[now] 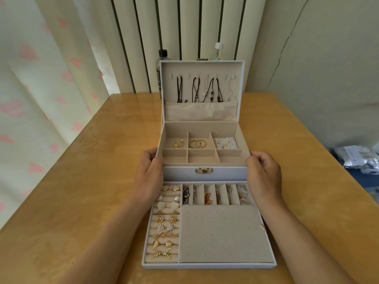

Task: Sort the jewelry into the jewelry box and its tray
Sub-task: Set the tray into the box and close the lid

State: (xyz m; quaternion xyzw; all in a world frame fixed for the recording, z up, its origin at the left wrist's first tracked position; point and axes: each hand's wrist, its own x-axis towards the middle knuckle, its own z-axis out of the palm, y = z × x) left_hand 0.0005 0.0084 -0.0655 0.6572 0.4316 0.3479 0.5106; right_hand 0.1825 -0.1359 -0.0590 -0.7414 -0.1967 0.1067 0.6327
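Head view: two hands clamp one white jewelry box (pixel 223 173), the left hand (pixel 148 171) curled round its left wall and the right hand (pixel 263 173) round its right wall. Its upright lid (pixel 202 67) carries several cord necklaces (pixel 196 87). The box has six compartments; the rear three hold gold rings (pixel 177 143), two hoops (pixel 198 143) and a stud card (pixel 226 143). One tray (pixel 209 265) lies just in front of the box, with paired earrings (pixel 161 206) on its rolls, six filled slots (pixel 209 196) and a dotted pad (pixel 221 232). All stand on a wooden desk (pixel 82 201); two bottles (pixel 162 64) stand behind the lid, and a heart-print curtain (pixel 30 99) hangs to the left.
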